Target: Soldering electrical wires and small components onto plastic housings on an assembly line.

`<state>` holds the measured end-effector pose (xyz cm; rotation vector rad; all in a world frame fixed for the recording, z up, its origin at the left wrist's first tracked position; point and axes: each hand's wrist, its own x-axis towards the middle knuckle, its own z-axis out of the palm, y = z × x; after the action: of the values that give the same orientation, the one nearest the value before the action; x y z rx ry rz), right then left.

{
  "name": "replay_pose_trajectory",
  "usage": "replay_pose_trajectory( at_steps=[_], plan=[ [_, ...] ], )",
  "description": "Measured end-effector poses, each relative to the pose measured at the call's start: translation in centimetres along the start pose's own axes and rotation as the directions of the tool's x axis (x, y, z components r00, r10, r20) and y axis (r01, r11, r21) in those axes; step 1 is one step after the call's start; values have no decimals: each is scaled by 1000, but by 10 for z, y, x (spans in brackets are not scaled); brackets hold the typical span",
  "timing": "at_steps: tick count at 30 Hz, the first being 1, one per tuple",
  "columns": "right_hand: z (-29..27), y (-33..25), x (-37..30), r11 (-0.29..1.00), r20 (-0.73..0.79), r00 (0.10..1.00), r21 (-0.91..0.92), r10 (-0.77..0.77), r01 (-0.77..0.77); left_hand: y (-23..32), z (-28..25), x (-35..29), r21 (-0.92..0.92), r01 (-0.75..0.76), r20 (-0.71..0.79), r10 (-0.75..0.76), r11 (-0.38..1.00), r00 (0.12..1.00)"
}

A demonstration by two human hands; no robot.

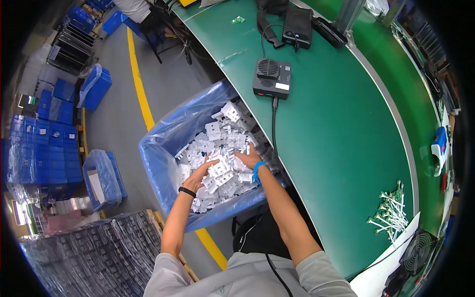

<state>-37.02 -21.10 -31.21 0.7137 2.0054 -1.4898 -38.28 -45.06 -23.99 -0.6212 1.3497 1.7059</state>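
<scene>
White parts lie between and beneath left hand and right hand, in bin; whether pinching: cannot tell.

- On my remote feed I see many white plastic housings, blocky, with flat, squarish faces and small openings.
- I find them loose and jumbled, tilted at various angles, many overlapping.
- I see them heaped inside a blue bin with a clear plastic liner.
</scene>
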Motion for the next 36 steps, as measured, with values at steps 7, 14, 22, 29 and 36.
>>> replay_pose_trajectory(
  at_steps=[7, 14, 22, 29, 36],
  plan=[
    [-13, -20, -31, 989, -41, 998, 141, 47, -41, -10, 12, -9, -4, -20, -49, 20, 1000, 999],
    [-6, -18, -23, 904, -54, 992, 409, -110, 123, -3, 18, -15, -125, -158, 57, 166, 979, 984],
    [1, -41, -28, 862, -44, 985, 479, -168, 169, 31, 12, -34, -39, -247, 48, 248, 968, 967],
    [1, -107, -56, 733, 7, 961, 648, -277, 206, 37, -24, -42, -309, -462, -72, 464, 831, 883],
    [-6, -169, -92, 734, 34, 894, 586, -446, 344, 68, -12, -91, -293, -608, -85, 614, 738, 785]
  ],
)
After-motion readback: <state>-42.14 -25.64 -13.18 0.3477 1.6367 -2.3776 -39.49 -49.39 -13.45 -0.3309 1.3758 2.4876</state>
